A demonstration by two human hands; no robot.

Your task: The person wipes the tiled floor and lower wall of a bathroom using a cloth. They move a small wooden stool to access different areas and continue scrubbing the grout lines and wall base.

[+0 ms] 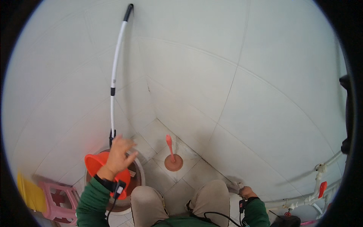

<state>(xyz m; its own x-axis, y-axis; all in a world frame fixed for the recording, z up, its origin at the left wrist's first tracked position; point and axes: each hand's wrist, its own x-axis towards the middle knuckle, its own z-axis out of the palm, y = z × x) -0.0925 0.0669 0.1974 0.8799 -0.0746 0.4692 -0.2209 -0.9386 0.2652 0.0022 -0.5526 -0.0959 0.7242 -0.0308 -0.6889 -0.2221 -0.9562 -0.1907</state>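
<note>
My left hand (121, 154) is raised over an orange plastic basin (96, 162), its fingers apart and holding nothing. The basin sits tilted in a large round tub (140, 166) with a pale rim. Just beyond my left fingers, a white pole (114, 72) with black joints and a black grip leans against the wall, its lower end partly hidden by the hand. My right hand (247, 192) is closed round a greyish fitting (235, 186) low by the right wall; its kind is unclear. Between them, a plunger-like tool (173, 162) with a reddish disc and pink handle stands on the floor.
A pink plastic stool (60, 202) and a yellow object (30, 193) stand at the lower left. White pipes (314, 193) with a red valve handle (322, 189) run along the right wall. Tiled walls meet in the corner ahead. Cables hang from both wrists.
</note>
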